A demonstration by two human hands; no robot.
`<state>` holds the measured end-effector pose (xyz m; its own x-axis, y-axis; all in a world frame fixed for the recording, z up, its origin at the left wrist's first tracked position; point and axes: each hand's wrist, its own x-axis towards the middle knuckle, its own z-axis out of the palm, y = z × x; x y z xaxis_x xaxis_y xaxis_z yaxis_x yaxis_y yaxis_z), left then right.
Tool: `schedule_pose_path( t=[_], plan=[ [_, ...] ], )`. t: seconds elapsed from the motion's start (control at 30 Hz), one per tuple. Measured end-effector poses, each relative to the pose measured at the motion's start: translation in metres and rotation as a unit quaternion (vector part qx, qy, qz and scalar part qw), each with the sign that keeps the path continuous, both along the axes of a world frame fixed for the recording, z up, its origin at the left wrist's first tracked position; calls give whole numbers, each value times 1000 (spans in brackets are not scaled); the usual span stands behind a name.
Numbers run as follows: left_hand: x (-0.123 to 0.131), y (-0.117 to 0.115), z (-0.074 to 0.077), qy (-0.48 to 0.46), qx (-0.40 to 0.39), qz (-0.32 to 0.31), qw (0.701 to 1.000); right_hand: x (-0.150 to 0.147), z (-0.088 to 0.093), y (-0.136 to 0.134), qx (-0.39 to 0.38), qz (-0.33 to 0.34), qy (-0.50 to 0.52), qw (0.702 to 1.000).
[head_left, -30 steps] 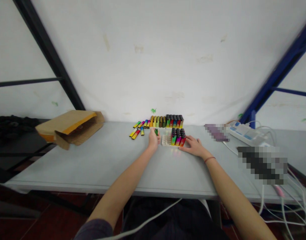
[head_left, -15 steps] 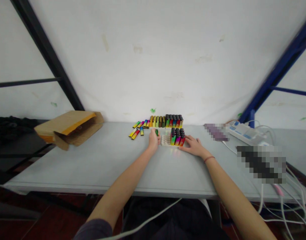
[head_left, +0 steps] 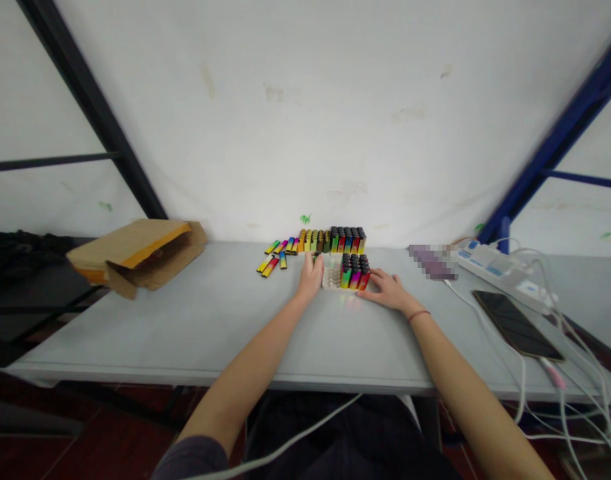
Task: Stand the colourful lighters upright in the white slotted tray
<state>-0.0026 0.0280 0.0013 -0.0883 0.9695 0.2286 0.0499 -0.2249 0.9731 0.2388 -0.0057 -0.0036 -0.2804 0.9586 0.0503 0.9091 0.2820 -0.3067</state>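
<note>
My left hand (head_left: 312,275) is closed around a lighter (head_left: 316,254), of which only a dark end shows above the fingers; the rest is hidden. It is at the left edge of a white tray (head_left: 332,278) with rows of round sockets. Upright lighters (head_left: 355,272) in bright gradient colours with black tops fill the tray's right part, while sockets on its left are bare. My right hand (head_left: 388,292) holds the tray's near right corner, thumb along the front and fingers at the right side. Several loose lighters (head_left: 270,267) lie left of my left hand.
Behind the tray stand a block of black-topped lighters (head_left: 348,240) and a row of yellow-to-dark ones (head_left: 314,241). An opened cardboard box (head_left: 140,257) lies at left. On the right are a phone (head_left: 518,325), a power strip (head_left: 505,277), loose cables and a blurred-out item.
My left hand has moved slightly right and up to the tray's left edge, turning so that less of the lighter shows. My right hand stays at the tray.
</note>
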Motion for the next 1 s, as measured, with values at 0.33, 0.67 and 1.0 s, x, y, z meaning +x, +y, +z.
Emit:
schedule_pose_path(
  t=[0.33,0.67,1.0],
  plan=[
    [-3,10,-6,108,141,-19,984,2,0,0,-2,5,5,1000],
    [-2,17,-7,167,140,-76,973,1,0,-1,1,4,2,1000],
    [-6,14,-1,255,118,-92,955,1,-2,0,1,1,-2,1000]
  ],
)
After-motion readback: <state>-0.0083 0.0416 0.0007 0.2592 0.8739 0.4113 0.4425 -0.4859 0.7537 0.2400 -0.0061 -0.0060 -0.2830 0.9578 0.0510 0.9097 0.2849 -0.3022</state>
